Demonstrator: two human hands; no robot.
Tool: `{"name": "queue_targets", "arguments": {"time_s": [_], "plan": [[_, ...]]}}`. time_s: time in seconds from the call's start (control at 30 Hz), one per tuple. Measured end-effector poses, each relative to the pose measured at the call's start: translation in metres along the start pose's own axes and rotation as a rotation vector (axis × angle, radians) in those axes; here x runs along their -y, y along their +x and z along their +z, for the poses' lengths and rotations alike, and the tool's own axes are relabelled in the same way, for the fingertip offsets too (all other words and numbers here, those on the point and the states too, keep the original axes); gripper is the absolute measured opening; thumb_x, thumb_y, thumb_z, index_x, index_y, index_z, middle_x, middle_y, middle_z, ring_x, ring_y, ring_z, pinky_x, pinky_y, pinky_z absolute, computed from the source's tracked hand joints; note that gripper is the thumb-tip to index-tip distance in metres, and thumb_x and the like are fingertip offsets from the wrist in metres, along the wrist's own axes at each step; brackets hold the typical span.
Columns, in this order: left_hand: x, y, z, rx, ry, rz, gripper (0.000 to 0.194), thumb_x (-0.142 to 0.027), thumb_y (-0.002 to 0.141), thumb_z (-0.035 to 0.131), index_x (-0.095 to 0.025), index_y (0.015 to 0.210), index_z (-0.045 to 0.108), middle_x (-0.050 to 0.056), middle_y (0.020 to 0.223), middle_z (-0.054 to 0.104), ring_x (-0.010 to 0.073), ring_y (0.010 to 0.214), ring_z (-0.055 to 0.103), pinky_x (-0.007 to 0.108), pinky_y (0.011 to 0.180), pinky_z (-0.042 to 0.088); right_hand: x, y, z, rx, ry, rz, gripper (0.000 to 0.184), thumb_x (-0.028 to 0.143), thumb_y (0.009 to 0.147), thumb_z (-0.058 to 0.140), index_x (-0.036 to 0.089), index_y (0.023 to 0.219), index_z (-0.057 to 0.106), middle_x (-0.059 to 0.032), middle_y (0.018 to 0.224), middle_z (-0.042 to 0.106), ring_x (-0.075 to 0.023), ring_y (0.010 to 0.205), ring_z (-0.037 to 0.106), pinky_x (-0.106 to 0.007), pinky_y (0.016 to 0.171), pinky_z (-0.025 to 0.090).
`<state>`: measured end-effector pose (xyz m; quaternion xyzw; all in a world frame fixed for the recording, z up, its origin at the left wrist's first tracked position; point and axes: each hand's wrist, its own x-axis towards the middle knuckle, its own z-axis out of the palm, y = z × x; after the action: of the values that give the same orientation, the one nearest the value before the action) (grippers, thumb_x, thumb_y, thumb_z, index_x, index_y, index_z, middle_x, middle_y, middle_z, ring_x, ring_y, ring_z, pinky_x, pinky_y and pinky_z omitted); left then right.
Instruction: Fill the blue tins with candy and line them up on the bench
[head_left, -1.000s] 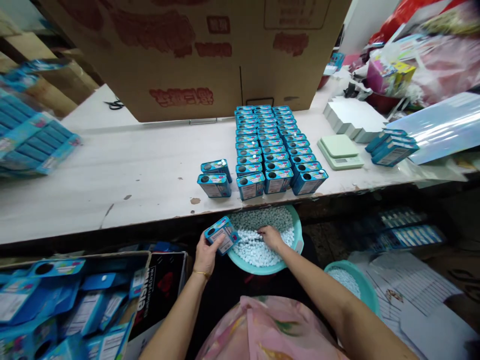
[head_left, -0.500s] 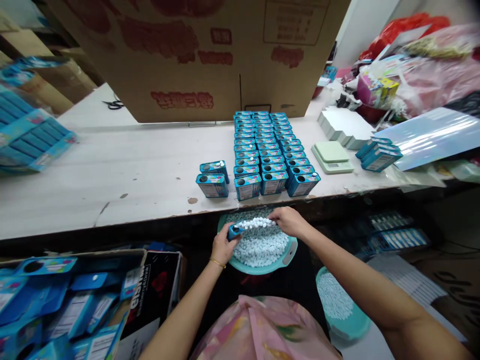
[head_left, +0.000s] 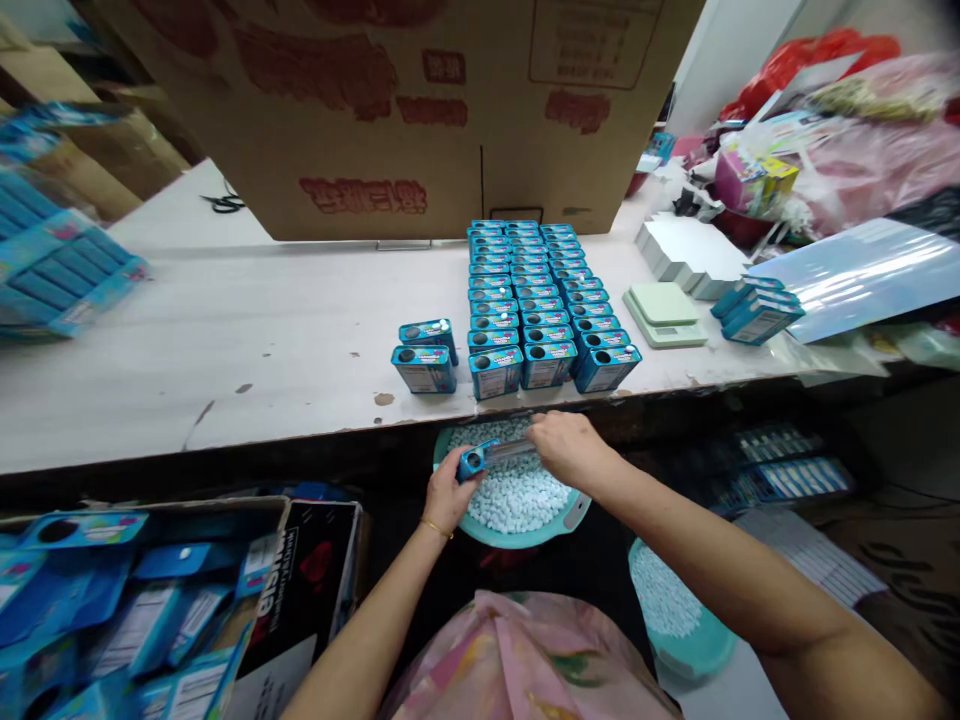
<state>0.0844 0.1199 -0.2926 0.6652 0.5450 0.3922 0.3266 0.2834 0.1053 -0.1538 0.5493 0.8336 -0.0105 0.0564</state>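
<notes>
My left hand (head_left: 448,490) is closed around a small blue tin-like box (head_left: 472,462) with a dark round hole in its end, held over the left side of a teal basin (head_left: 517,541). Small white pellets (head_left: 517,500), like mints, fill the basin. My right hand (head_left: 566,445) grips a long, narrow scoop (head_left: 511,450) that looks clear or metallic. The scoop's far end meets the top of the blue box, and few or no pellets show along it. My right fingers cover its near end.
Rows of blue boxes (head_left: 534,300) stand on the white table (head_left: 262,370), with two more (head_left: 424,368) to their left. A pale green scale (head_left: 665,315) sits to the right. A carton of blue boxes (head_left: 142,590) is lower left; a second pellet basin (head_left: 697,650), lower right.
White pellets heaped along the scoop are gone from it now. My right hand has shifted slightly left, toward the blue box. My left hand has stayed nearly in place.
</notes>
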Motion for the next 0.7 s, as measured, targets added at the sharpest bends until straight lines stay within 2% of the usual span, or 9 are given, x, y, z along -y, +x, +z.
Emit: {"name": "queue_targets", "arguments": {"time_s": [0.1,0.2,0.3,0.4,0.47,0.57,0.7], "plan": [[0.004,-0.003,-0.013,-0.077,-0.082,-0.048,0.04,-0.033,0.061,0.061,-0.018,0.097,0.052,0.002,0.086,0.059,0.0157,0.08,0.055,0.029,0.078,0.042,-0.028,-0.006,0.032,0.039,0.036,0.135,0.025,0.009,0.075,0.037,0.018,0.084,0.059,-0.0087,0.087,0.06,-0.018,0.082,0.056,-0.025,0.066,0.04],[0.012,-0.004,-0.023,-0.135,-0.164,-0.156,0.043,-0.035,0.059,0.063,-0.017,0.097,0.052,0.002,0.085,0.06,0.0157,0.079,0.056,0.03,0.078,0.043,-0.038,0.0,0.087,0.142,0.195,0.29,0.029,0.005,0.074,0.037,0.016,0.083,0.062,-0.0105,0.088,0.061,-0.0184,0.085,0.056,-0.025,0.07,0.04],[0.018,-0.004,-0.023,-0.166,-0.258,-0.239,0.046,-0.036,0.057,0.065,-0.017,0.097,0.051,0.002,0.084,0.06,0.0157,0.077,0.057,0.032,0.077,0.045,-0.018,0.018,0.139,0.159,0.302,0.337,0.031,0.006,0.075,0.037,0.015,0.088,0.064,-0.0107,0.091,0.063,-0.0176,0.089,0.056,-0.024,0.076,0.038],[0.02,-0.003,-0.019,-0.173,-0.358,-0.269,0.047,-0.034,0.056,0.067,-0.018,0.097,0.051,0.001,0.084,0.061,0.0146,0.077,0.058,0.033,0.078,0.045,0.01,0.039,0.172,0.128,0.407,0.376,0.036,0.009,0.077,0.036,0.018,0.102,0.06,-0.0099,0.098,0.062,-0.0175,0.094,0.054,-0.025,0.08,0.037],[0.02,-0.003,-0.019,-0.179,-0.417,-0.294,0.046,-0.033,0.056,0.067,-0.018,0.096,0.051,0.001,0.085,0.061,0.0142,0.077,0.058,0.033,0.078,0.045,0.019,0.05,0.184,0.108,0.492,0.39,0.035,0.012,0.077,0.038,0.021,0.104,0.059,-0.008,0.103,0.061,-0.0176,0.097,0.054,-0.025,0.081,0.038],[0.02,-0.004,-0.023,-0.208,-0.482,-0.321,0.045,-0.032,0.056,0.067,-0.017,0.096,0.05,0.002,0.085,0.061,0.0143,0.076,0.058,0.034,0.077,0.046,0.015,0.055,0.193,0.082,0.624,0.36,0.031,0.015,0.076,0.043,0.023,0.1,0.062,-0.0025,0.103,0.062,-0.0149,0.096,0.054,-0.023,0.081,0.039],[0.02,-0.006,-0.032,-0.219,-0.402,-0.282,0.048,-0.034,0.057,0.065,-0.016,0.098,0.049,0.003,0.085,0.06,0.0154,0.076,0.058,0.035,0.076,0.046,-0.008,0.045,0.184,0.049,0.738,0.312,0.029,0.014,0.075,0.046,0.021,0.098,0.062,0.0,0.096,0.065,-0.0116,0.089,0.057,-0.019,0.076,0.041]]}}
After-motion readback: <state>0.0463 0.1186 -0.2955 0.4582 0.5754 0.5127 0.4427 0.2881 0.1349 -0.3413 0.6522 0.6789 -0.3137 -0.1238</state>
